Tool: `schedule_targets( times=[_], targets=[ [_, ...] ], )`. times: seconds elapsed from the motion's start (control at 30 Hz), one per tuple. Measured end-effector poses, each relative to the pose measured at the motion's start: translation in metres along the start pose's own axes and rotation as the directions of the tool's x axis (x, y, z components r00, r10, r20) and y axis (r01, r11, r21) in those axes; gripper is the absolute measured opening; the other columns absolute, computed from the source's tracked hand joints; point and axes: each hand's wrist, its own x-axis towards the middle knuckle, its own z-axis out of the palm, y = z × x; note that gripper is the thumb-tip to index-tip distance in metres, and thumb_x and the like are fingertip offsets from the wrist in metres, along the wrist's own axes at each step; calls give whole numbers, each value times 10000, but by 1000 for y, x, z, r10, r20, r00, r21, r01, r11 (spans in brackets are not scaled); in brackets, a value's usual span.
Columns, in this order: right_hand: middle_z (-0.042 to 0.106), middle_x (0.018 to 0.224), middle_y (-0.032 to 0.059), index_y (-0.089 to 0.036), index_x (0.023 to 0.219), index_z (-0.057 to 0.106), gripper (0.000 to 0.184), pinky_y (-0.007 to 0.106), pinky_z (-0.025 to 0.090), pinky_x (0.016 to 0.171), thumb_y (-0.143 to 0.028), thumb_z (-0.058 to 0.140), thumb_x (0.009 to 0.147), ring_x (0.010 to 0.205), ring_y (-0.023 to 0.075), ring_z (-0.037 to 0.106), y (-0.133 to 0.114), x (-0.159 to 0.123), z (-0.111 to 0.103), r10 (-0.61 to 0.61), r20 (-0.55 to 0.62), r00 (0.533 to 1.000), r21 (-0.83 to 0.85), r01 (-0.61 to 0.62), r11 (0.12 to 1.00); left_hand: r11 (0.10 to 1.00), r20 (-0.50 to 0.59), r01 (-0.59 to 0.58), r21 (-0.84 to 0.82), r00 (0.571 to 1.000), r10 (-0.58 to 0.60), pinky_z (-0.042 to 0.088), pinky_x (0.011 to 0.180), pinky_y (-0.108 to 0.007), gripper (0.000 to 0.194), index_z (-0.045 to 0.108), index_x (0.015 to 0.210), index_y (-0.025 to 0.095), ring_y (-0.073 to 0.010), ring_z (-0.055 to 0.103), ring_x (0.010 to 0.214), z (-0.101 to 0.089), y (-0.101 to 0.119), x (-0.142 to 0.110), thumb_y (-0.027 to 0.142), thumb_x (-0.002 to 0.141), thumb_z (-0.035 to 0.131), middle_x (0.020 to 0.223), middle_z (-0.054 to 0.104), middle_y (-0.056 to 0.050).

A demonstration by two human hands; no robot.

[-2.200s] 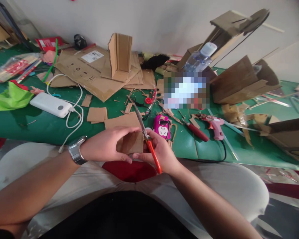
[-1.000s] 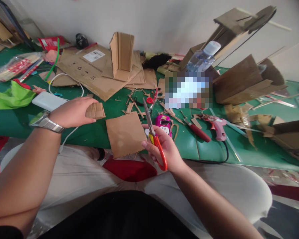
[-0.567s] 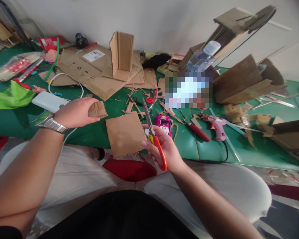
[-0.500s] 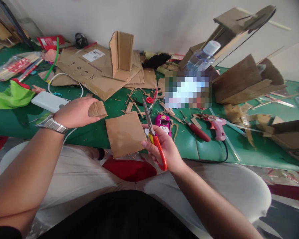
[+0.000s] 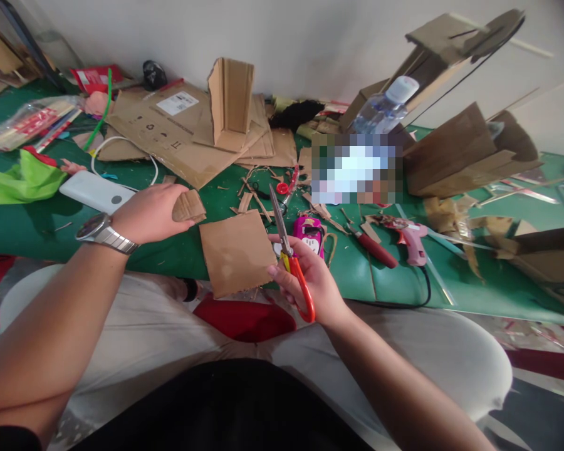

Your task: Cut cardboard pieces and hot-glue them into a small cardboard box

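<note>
My left hand [image 5: 150, 213], with a metal watch on the wrist, grips a small piece of cardboard [image 5: 189, 207] and holds it just above the green table [image 5: 37, 225]. My right hand [image 5: 310, 279] is closed round red-handled scissors [image 5: 289, 254], blades pointing up and away. The same hand's fingers also pinch the right edge of a square cardboard sheet [image 5: 236, 252], which hangs over the table's near edge between my hands.
Flattened boxes and an upright folded cardboard piece [image 5: 230, 100] lie at the back. A white power bank [image 5: 96, 193] with cable sits left. A pink gadget [image 5: 309, 235], red-handled pliers [image 5: 371, 247], a pink glue gun [image 5: 411, 241] and a water bottle [image 5: 380, 109] are right.
My left hand let go of the square sheet, reached left, took the small cardboard piece and has lifted it slightly to the right. My right hand with scissors and sheet has stayed still lately.
</note>
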Motion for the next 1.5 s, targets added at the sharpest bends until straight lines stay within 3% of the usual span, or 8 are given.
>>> schedule_targets(
  times=[0.33,0.63,0.83,1.17,1.5],
  targets=[
    [547,610,-133,-213,1463,609,702,199,357,398,-401,948,877,425,75,447,1,0,-1,-7,-1,1000,-8,7,1000,1000,-14,15,-4,1000,-15,601,1032,-564,633,691,1370,172,-474,743,1230,1,11,1,563,872,712,1313,769,-221],
    [540,601,-139,-200,1471,606,697,203,359,400,-402,930,888,423,80,448,0,0,0,-19,-4,1000,-9,19,1000,999,-39,18,-49,999,-20,606,1048,-539,676,660,1433,207,-439,748,1235,3,6,1,586,878,730,1358,771,-187],
    [545,610,-135,-203,1477,606,716,206,361,404,-417,938,879,423,80,458,0,-1,0,-11,-1,1000,-14,11,1000,998,-46,7,-57,999,-10,595,1072,-570,672,666,1426,165,-469,735,1265,6,12,2,566,891,731,1347,767,-221],
    [532,619,-134,-205,1471,604,716,205,357,412,-439,938,882,442,82,452,-1,-1,0,-16,-2,1000,-25,16,1000,999,-55,9,-44,998,-12,577,1128,-547,696,653,1454,187,-449,714,1319,6,9,2,586,890,739,1396,752,-201],
    [523,624,-133,-211,1460,603,690,213,349,423,-463,923,904,446,82,445,0,0,-1,-35,5,999,-43,36,998,993,-13,103,-53,995,-104,607,1049,-519,780,648,1482,201,-437,750,1263,-23,1,-8,662,862,757,1415,778,-159]
  ],
)
